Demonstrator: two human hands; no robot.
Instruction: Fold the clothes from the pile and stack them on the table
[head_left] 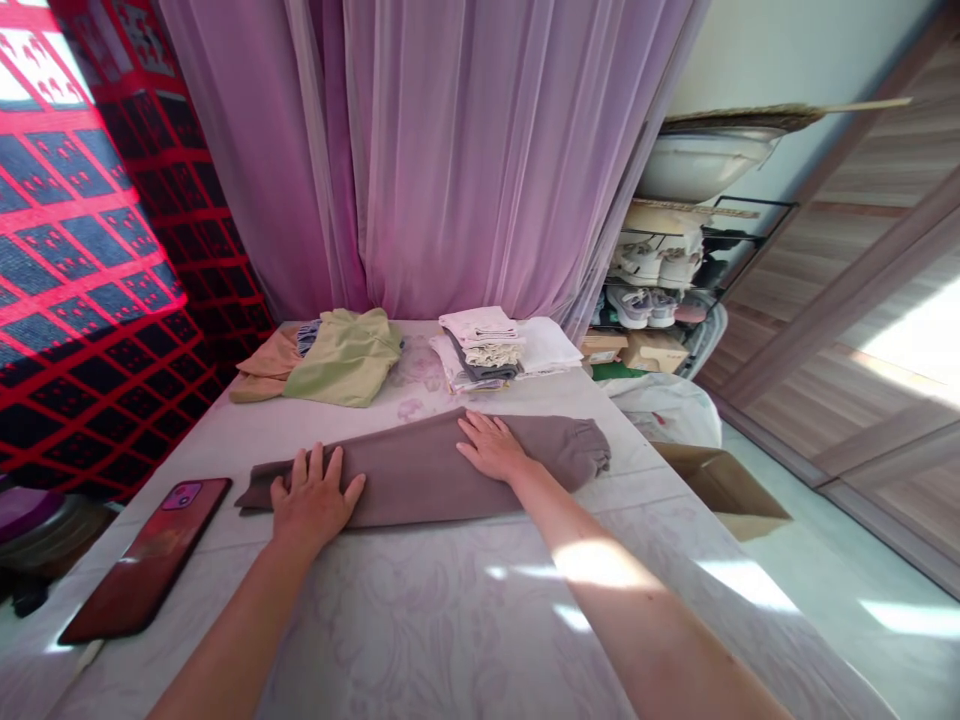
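A brownish-mauve garment point(420, 470), folded lengthwise into a long strip with a gathered cuff at its right end, lies across the bed point(420, 620). My left hand point(313, 495) lies flat on its left part, fingers spread. My right hand point(491, 447) presses flat on the strip right of its middle, fingers stretched out. Neither hand grips the cloth.
A red phone point(150, 555) lies at the bed's left edge. Behind are a green and tan clothes pile point(337, 355) and a stack of folded whites point(487, 345). A purple curtain point(450, 150) hangs at the back. A cardboard box point(724, 485) and a shoe rack point(660, 280) stand right.
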